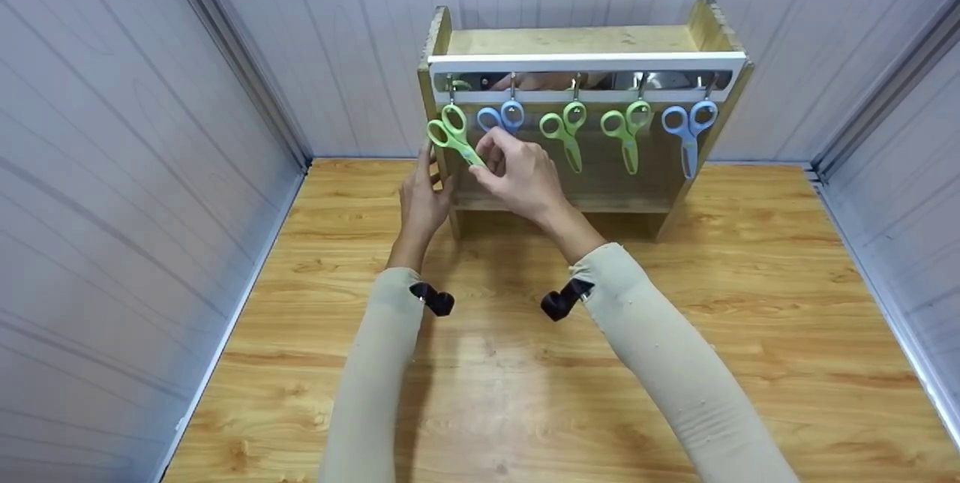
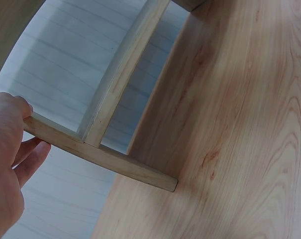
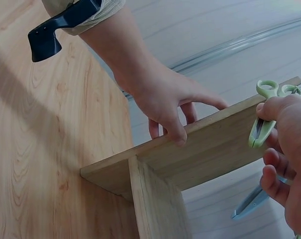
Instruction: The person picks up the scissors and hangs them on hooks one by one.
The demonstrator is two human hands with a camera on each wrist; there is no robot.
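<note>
My right hand (image 1: 525,179) pinches green-handled scissors (image 1: 459,141) near the blade end, between thumb and fingers. The scissors slant, with their upper ring right at the leftmost hook (image 1: 451,85) of the rail. My left hand (image 1: 421,202) grips the left side panel of a wooden shelf unit (image 1: 570,40), thumb inside and fingers outside, as the right wrist view shows. In the left wrist view those fingers hold the edge of the side panel (image 2: 135,169). Blue scissors (image 1: 512,114) hang on the second hook, their blades hidden behind my right hand.
Farther right on the rail hang two green scissors (image 1: 573,130) (image 1: 630,134) and blue scissors (image 1: 690,134). The unit stands on a wood-grain floor (image 1: 495,393). Pale panel walls (image 1: 135,168) enclose it at the back and both sides.
</note>
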